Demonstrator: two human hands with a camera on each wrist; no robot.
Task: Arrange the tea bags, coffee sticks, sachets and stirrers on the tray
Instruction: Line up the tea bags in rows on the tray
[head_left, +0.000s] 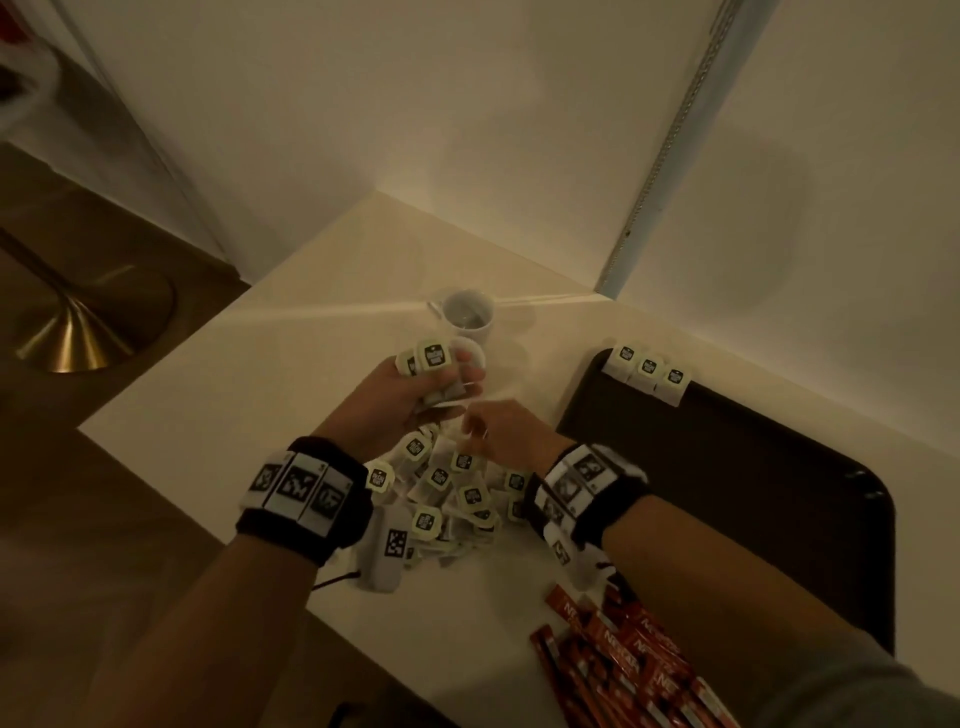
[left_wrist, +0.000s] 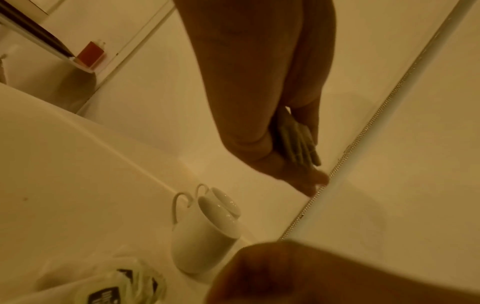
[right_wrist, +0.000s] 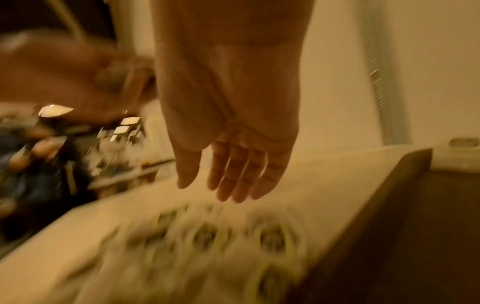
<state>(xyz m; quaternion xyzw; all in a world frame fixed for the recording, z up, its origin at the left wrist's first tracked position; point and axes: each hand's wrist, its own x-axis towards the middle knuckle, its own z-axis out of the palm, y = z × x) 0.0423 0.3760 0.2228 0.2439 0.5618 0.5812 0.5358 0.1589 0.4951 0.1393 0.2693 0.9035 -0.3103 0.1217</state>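
On the pale table lies a loose pile of tea bags (head_left: 447, 488) with green-and-black tags, blurred in the right wrist view (right_wrist: 207, 236). My left hand (head_left: 441, 379) (left_wrist: 315, 160) is raised beyond the pile and grips a small bundle of tea bags (head_left: 434, 356) (left_wrist: 298, 139) between thumb and fingers. Just over the pile's far side hovers my right hand (head_left: 475, 423) (right_wrist: 207, 185), its fingers straight and holding nothing. The dark tray (head_left: 727, 493) (right_wrist: 415, 236) lies to the right, with three tea bags (head_left: 649, 371) (right_wrist: 457, 156) in a row at its far corner. Red coffee sticks (head_left: 623, 665) are heaped near me.
Two white mugs stand beyond my left hand: one (head_left: 470, 314) (left_wrist: 205, 232) in full view, the other (head_left: 475, 353) (left_wrist: 223, 197) partly hidden by the held bundle. White walls close the table's far sides. A brass lamp base (head_left: 88, 322) stands on the floor at left.
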